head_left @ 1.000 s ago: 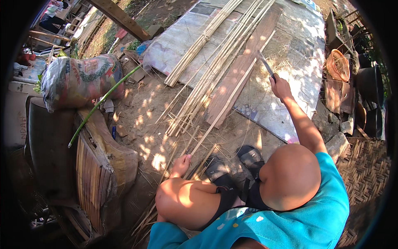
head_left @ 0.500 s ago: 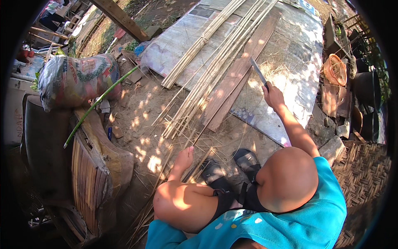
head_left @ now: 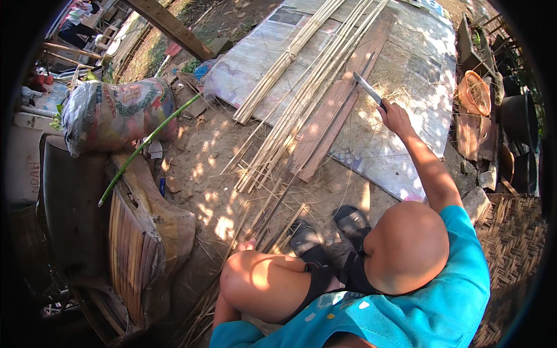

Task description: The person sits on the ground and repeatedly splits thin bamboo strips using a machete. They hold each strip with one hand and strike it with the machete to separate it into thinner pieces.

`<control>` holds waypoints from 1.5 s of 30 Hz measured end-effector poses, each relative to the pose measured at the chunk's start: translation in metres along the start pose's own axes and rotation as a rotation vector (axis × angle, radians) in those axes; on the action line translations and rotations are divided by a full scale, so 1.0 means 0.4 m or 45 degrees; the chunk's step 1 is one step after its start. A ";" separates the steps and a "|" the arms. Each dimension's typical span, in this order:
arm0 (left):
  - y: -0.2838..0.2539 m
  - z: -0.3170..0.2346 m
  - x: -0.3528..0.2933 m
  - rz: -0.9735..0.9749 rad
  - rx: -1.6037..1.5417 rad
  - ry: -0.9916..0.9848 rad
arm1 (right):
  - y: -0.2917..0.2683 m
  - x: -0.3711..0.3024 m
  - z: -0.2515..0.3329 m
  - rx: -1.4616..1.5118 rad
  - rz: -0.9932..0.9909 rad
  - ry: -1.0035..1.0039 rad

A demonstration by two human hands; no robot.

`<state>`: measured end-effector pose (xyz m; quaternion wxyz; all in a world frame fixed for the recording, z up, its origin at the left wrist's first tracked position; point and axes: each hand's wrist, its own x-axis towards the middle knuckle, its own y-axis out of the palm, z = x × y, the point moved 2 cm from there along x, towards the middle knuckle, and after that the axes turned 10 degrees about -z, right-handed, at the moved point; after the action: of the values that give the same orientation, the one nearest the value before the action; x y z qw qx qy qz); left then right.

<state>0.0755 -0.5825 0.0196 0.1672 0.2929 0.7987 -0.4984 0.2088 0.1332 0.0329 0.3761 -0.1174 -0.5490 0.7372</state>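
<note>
In my right hand (head_left: 396, 118) is a knife (head_left: 368, 88) with a dark handle. Its blade points up and left over a brown wooden plank (head_left: 313, 142), with the tip at or just above a thin dark strip (head_left: 281, 203). The strip runs along the plank and down toward my left hand (head_left: 246, 245), which is low beside my left knee. My left fingers seem closed on the strip's near end, though the knee hides much of that hand. Left of the plank lie long pale split strips (head_left: 290, 130), and a tied bundle of similar strips (head_left: 284, 66) lies beyond them.
A pale sheet (head_left: 406, 153) lies under the plank, with fine shavings (head_left: 391, 95) on it. At left, a stuffed sack (head_left: 119, 116) and a green stalk (head_left: 151, 136) rest on a worn seat (head_left: 165, 217). An orange basket (head_left: 474, 93) and woven matting (head_left: 513, 249) are at right.
My left hand has drawn back toward my knee, and more of the dark strip now shows between it and the plank. The knife hand has moved slightly right and up.
</note>
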 end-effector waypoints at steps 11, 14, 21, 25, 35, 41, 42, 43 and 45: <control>0.125 -0.323 0.163 -0.249 0.447 0.531 | 0.086 -0.371 0.344 0.385 0.269 -0.383; 0.114 -0.253 0.096 -0.179 0.502 0.526 | 0.029 -0.110 -0.010 0.032 -0.072 -0.014; 0.065 -0.303 0.169 -0.038 -0.013 0.425 | 0.095 -0.356 0.386 0.348 0.374 -0.433; 0.064 -0.058 0.133 0.240 -0.127 -0.093 | 0.091 -0.358 0.320 0.361 0.335 -0.429; 0.120 -0.279 0.201 0.107 -0.426 0.393 | 0.091 -0.280 0.276 0.410 0.080 -0.212; 0.112 -0.251 0.170 0.140 -0.397 0.140 | 0.101 -0.275 0.264 0.428 0.184 -0.208; 0.117 -0.248 0.172 0.114 -0.439 0.204 | 0.102 -0.318 0.337 0.463 0.343 -0.460; 0.119 -0.249 0.175 0.091 -0.470 0.274 | 0.091 -0.300 0.330 0.380 0.309 -0.518; 0.094 -0.174 0.154 0.067 -0.387 0.220 | 0.082 -0.297 0.282 0.229 0.269 -0.571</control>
<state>0.0536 -0.4891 -0.0100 0.1533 0.3269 0.8683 -0.3402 0.2107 -0.0330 0.0165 0.1749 0.0263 -0.5355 0.8258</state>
